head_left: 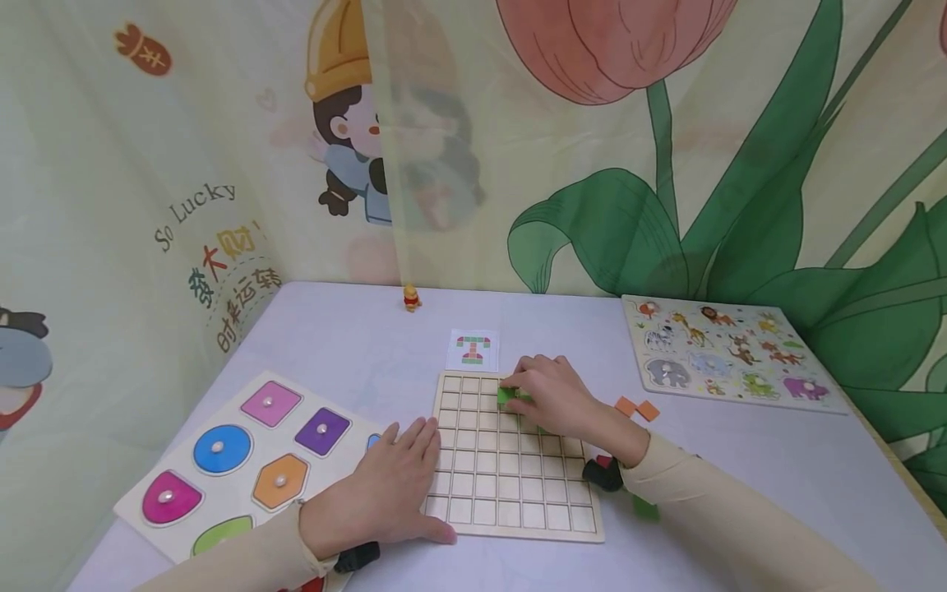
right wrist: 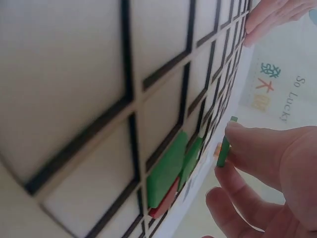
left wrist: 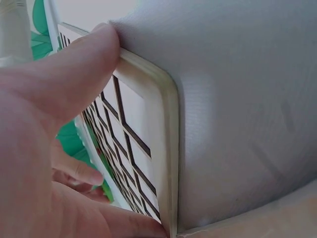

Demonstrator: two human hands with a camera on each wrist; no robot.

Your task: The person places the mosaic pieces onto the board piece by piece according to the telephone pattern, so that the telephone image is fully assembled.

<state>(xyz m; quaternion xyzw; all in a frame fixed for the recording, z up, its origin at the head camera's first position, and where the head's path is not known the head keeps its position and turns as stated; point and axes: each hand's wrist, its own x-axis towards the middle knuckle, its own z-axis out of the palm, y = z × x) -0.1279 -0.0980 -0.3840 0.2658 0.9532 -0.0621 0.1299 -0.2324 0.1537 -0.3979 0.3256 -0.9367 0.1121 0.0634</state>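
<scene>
Placing step, apparently: right grip [head_left: 551, 395] pinches green tile [right wrist: 226, 149] near twelve o'clock of board [head_left: 509, 514]; left grip [head_left: 385, 481], spread, touches eight o'clock edge. Next calls for alignment, release.

A person's left hand [head_left: 392, 485] lies palm down, fingers [head_left: 416, 440] straight, thumb [head_left: 438, 529] spread to its right; ahead and to the right of it, the right hand [head_left: 551, 396] pinches between thumb and fingertip, its sleeved forearm [head_left: 725, 501] behind to the right

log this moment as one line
right hand: pinches green tile over grid board | left hand: touches board edge | pattern card: beyond board
</scene>
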